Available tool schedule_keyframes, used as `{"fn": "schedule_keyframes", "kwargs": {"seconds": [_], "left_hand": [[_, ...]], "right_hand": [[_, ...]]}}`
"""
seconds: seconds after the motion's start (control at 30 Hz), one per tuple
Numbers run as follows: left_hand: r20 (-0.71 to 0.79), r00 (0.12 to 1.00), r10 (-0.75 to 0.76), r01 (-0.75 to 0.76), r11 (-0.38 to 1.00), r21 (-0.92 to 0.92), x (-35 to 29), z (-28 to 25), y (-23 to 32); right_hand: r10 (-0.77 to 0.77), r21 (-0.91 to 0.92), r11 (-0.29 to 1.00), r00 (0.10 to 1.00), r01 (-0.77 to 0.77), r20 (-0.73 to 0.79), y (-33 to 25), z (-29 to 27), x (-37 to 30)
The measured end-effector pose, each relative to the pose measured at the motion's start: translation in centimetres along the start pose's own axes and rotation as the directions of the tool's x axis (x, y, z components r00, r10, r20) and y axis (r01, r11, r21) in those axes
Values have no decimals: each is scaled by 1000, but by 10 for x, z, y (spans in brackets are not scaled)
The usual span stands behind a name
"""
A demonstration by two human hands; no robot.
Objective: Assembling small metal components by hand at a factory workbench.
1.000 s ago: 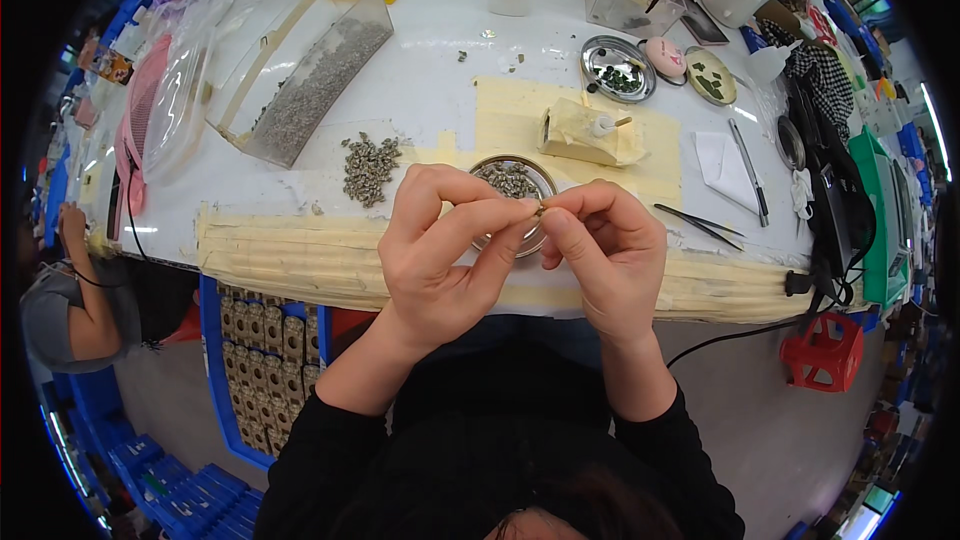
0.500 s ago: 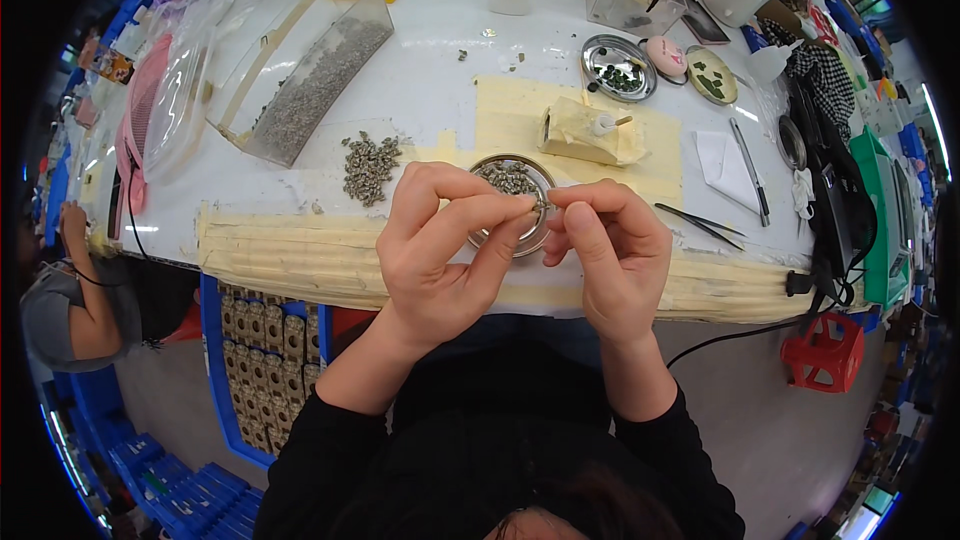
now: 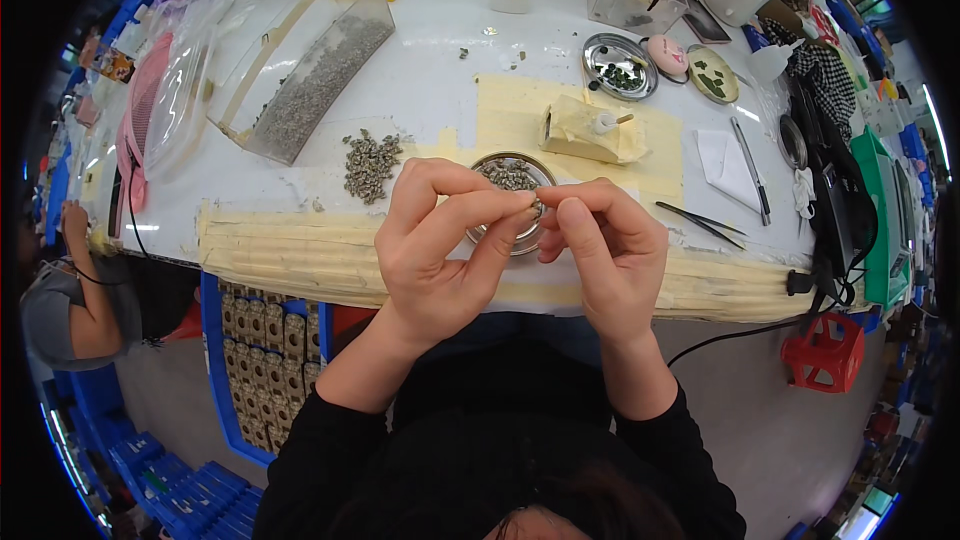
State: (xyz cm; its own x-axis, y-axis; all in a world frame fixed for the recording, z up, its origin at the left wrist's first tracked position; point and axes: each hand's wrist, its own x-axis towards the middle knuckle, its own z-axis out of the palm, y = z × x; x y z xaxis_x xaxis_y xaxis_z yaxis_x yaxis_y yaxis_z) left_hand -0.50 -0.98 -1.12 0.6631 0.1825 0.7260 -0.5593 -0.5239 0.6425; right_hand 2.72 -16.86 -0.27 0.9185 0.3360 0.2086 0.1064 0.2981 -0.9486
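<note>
Pinches a tiny piece point(image 3: 536, 208) in the left hand point(image 3: 437, 235), close to a right hand point(image 3: 620, 250) of unclear grip, above a dish point(image 3: 522, 242) on a white counter point(image 3: 430, 90) edged in yellow tape point(image 3: 300, 252), with a red stool point(image 3: 818, 358) on grey floor point(image 3: 740, 405) beyond.

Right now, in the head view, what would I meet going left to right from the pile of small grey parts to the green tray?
Pile of small grey parts, left hand, right hand, tweezers, slim pen-like tool, green tray.
</note>
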Motion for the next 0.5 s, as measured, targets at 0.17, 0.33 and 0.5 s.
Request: {"fn": "schedule_keyframes", "kwargs": {"seconds": [0.17, 0.33, 0.5], "left_hand": [[-3, 1000, 1, -1, 1000, -7, -1, 0, -1], [2, 1000, 6, -6, 1000, 7, 0, 0, -1], [-1, 1000, -1, 1, 1000, -2, -1, 0, 0]], "right_hand": [[4, -16, 1000, 1000, -4, 18, 1, -1, 0], [-4, -10, 1000, 1000, 4, 26, 3, -2, 0], [6, -15, 1000, 1000, -6, 19, 1, -1, 0]]}}
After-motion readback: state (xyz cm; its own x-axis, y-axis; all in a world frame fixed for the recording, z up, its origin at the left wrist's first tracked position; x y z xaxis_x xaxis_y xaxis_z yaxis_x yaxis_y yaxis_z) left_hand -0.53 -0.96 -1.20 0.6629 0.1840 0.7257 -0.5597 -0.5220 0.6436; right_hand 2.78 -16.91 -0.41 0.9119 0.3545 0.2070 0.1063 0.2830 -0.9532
